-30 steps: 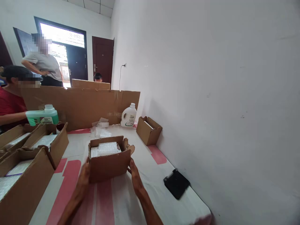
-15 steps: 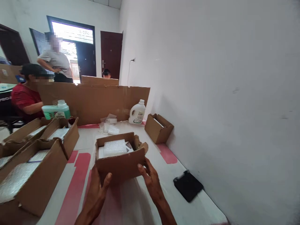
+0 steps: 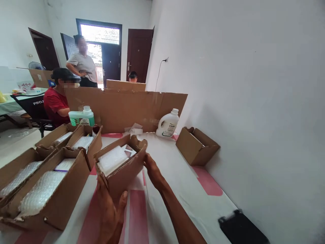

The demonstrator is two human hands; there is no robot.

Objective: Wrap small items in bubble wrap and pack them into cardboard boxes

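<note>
An open brown cardboard box [image 3: 125, 171] with bubble wrap [image 3: 111, 160] and a small white carton inside is held between both my hands, turned at an angle toward the boxes on the left. My left hand [image 3: 110, 208] grips its near corner from below, thumb up against the side. Fingers of my right hand [image 3: 152, 169] close on its far right end.
Several open boxes with bubble wrap [image 3: 48, 189] lie at the left. A green bottle [image 3: 81, 117], a white jug [image 3: 167, 124] and an empty box [image 3: 196, 147] stand by a cardboard divider [image 3: 122, 108]. A black device [image 3: 242, 230] lies near right. Three people are beyond.
I have lifted the box and swung it left toward the row of boxes. My head turned left, so more of the room shows.
</note>
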